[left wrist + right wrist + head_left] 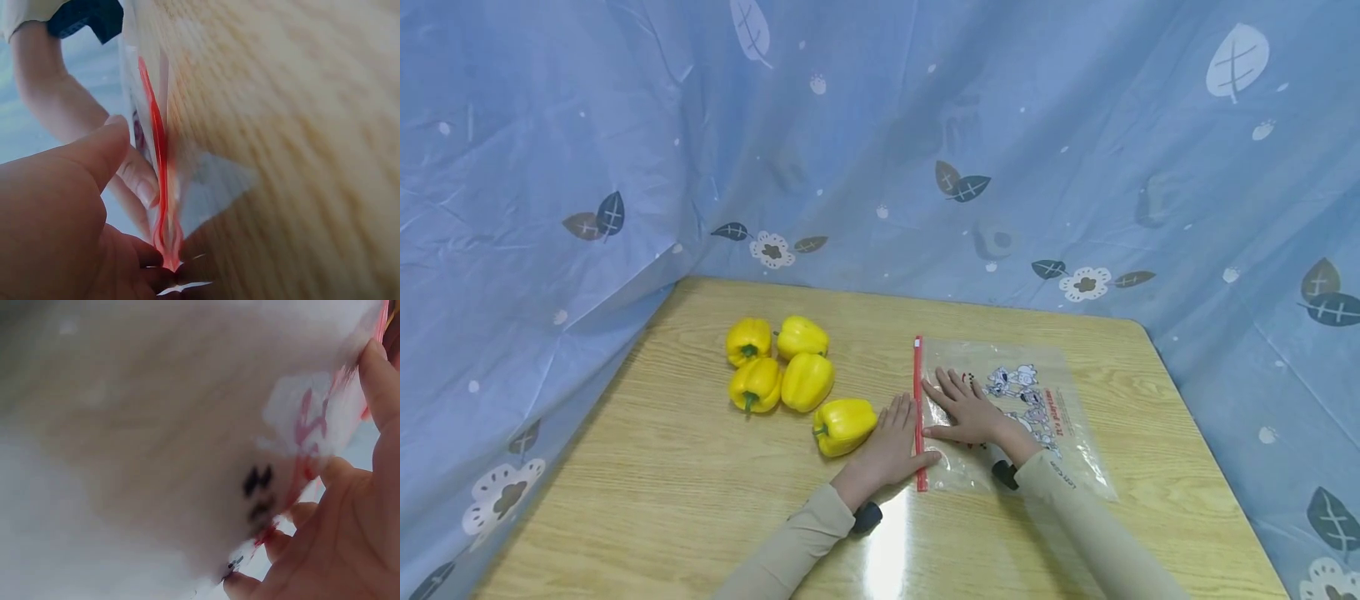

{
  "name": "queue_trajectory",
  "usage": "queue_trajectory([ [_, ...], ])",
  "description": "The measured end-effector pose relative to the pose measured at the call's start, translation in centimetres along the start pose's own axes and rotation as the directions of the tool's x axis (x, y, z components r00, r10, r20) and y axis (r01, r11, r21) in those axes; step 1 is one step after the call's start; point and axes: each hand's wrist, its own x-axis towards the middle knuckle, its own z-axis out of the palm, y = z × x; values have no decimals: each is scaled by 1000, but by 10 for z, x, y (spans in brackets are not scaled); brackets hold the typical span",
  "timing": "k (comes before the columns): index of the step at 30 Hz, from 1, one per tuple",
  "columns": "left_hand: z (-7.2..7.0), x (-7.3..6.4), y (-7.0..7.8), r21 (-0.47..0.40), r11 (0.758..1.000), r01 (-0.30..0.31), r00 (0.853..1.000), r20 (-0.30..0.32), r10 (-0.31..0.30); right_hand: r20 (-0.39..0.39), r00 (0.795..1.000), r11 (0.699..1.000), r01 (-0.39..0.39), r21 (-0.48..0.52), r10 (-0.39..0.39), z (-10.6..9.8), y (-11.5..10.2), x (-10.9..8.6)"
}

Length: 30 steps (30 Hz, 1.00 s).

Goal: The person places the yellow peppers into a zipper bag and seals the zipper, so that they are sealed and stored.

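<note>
A clear zip bag (1078,454) with cartoon animals and red lettering printed on it lies flat on the wooden table, its red zip edge (918,371) facing left. My right hand (973,417) rests on top of the bag with fingers spread, just right of the zip. At the zip edge lies my left hand (886,446), fingers straight and thumb reaching across the red strip. In the left wrist view the red strip (159,147) runs close by the left fingers, partly parted at its lower end. A yellow bell pepper (846,427) sits directly left of the left hand.
Several more yellow bell peppers (807,382) stand grouped at the back left of the table (647,467). A blue patterned curtain (880,150) hangs around the back and sides. Dark wrist devices (867,518) sit under both wrists.
</note>
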Motion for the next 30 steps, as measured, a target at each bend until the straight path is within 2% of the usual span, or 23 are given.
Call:
queue_trajectory([
  [9, -3, 3, -1, -35, 999, 9, 1000, -20, -10, -19, 999, 997, 28, 71, -27, -3, 6, 2],
  [16, -2, 3, 1, -66, 997, 30, 999, -25, -31, -11, 1000, 996, 16, 88, -15, -2, 7, 0],
  [21, 0, 4, 3, -66, 997, 29, 999, -34, -31, -23, 999, 993, 34, 109, -31, -1, 8, -2],
  [30, -3, 5, 8, -74, 997, 26, 998, -52, -30, -46, 998, 988, 59, 144, -53, 0, 13, -3],
])
